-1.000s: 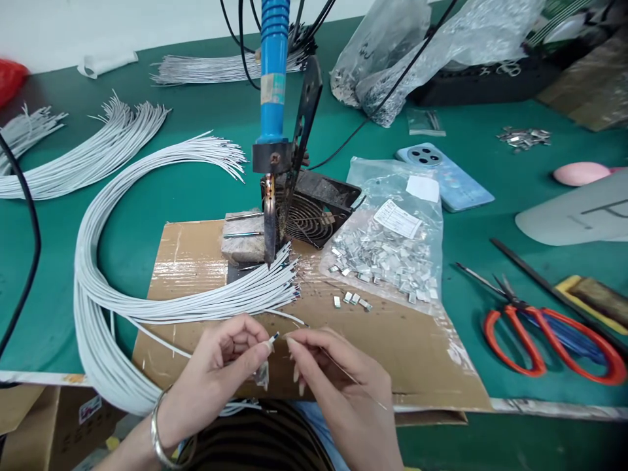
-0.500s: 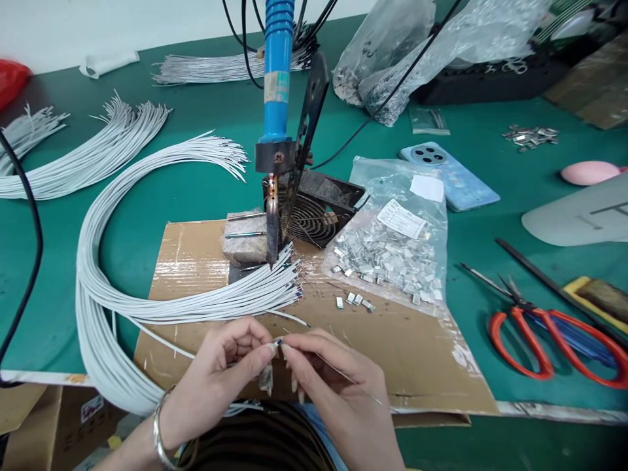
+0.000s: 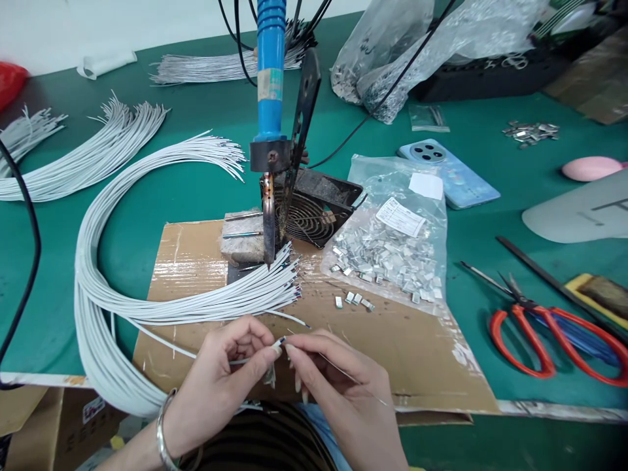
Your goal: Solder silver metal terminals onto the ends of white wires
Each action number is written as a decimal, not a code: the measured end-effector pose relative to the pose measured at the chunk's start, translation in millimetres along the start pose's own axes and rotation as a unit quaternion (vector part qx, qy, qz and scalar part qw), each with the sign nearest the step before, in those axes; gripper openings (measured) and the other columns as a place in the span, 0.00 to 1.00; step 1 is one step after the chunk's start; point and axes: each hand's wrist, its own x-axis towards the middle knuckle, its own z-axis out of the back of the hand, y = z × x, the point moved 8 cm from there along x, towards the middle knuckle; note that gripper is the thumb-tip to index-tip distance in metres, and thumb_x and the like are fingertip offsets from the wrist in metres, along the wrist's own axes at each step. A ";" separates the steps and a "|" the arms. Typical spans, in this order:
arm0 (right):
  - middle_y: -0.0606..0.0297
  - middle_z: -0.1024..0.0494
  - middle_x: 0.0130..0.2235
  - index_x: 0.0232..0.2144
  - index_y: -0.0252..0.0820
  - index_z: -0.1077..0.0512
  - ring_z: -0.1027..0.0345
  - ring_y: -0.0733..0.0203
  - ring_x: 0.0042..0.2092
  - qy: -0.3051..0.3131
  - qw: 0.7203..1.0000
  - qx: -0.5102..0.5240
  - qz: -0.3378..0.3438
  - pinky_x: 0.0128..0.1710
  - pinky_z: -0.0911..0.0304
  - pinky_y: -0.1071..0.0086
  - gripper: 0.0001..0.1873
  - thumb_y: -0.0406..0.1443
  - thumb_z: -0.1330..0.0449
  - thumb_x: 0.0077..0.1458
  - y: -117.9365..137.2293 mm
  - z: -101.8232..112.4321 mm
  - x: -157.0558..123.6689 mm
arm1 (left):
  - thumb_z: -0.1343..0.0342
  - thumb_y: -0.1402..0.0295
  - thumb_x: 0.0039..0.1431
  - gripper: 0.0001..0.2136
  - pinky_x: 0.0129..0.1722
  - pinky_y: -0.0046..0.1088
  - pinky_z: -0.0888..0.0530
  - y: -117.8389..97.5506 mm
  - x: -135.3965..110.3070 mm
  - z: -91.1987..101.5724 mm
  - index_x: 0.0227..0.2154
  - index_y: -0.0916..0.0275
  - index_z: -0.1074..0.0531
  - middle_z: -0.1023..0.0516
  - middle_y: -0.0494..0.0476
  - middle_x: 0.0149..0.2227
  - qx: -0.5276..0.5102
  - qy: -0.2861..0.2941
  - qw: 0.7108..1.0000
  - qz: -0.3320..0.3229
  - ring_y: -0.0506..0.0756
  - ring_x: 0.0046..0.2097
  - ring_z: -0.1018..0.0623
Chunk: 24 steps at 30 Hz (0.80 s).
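At the near edge of the bench, the left hand (image 3: 228, 374) is pinched, thumb against forefinger, on the end of a slim, white-sheathed cable (image 3: 279, 342), and the right hand (image 3: 343, 379), right beside it at three o'clock, has thumb and forefinger closed on a fine, silvery wire (image 3: 373, 395) that trails back across its palm. A pale scrap (image 3: 269, 375) hanging under the left fingertips may be a connector, though it is too blurred to be sure. At one o'clock from the hands, on the brown cardboard sheet (image 3: 426, 366), a few loose, rectangular, silvery metal connectors (image 3: 338, 302) lie just outside a flat, clear plastic bag (image 3: 366, 171), which holds a heap of the same pieces and a white printed label (image 3: 401, 217). Farther out at one o'clock, a crumpled, clear plastic bag (image 3: 392, 62) has small silvery bits in its bottom, and a little clear packet (image 3: 428, 118) near it contains a few thin pieces. The held cable is white along its sheath and ends in a short, dark tip, pointing to about one o'clock. At twelve o'clock a blue-handled soldering iron (image 3: 270, 72) points down above a thick bundle of white cables (image 3: 196, 307), which curves round to ten o'clock; orange-handled scissors (image 3: 526, 306) lie at three.
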 end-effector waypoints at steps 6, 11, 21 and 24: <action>0.70 0.26 0.25 0.33 0.49 0.15 0.36 0.70 0.23 -0.030 1.000 -0.004 0.000 0.22 0.41 0.77 0.04 0.36 0.32 0.56 1.5 10.0 1.7 | 0.41 0.69 0.65 0.05 0.24 0.23 0.34 -10.6 -8.0 -0.4 0.32 0.62 0.26 0.25 0.48 0.24 0.154 -0.053 0.982 -0.101 0.49 0.25 0.30; 0.68 0.25 0.23 0.32 0.46 0.16 0.34 0.68 0.22 -0.051 0.998 -0.021 0.034 0.21 0.37 0.77 0.04 0.37 0.32 0.57 8.2 26.5 3.7 | 0.48 0.79 0.67 0.08 0.28 0.30 0.33 -47.6 -31.4 -22.9 0.38 0.65 0.23 0.21 0.56 0.26 0.408 -0.006 0.826 -0.390 0.54 0.26 0.25; 0.68 0.27 0.24 0.33 0.47 0.14 0.36 0.68 0.24 -0.041 0.999 -0.008 -0.014 0.22 0.41 0.74 0.05 0.38 0.31 0.55 0.1 6.6 0.3 | 0.47 0.56 0.69 0.15 0.20 0.22 0.44 11.3 5.9 6.3 0.35 0.63 0.28 0.28 0.49 0.25 -0.042 0.020 0.999 0.018 0.46 0.21 0.42; 0.67 0.25 0.26 0.35 0.48 0.14 0.37 0.68 0.25 -0.025 0.999 -0.006 -0.019 0.23 0.42 0.74 0.06 0.38 0.32 0.56 -2.0 -1.8 1.2 | 0.45 0.56 0.68 0.15 0.20 0.23 0.47 10.1 0.4 6.3 0.34 0.63 0.29 0.28 0.48 0.25 -0.068 -0.003 0.998 0.017 0.45 0.21 0.44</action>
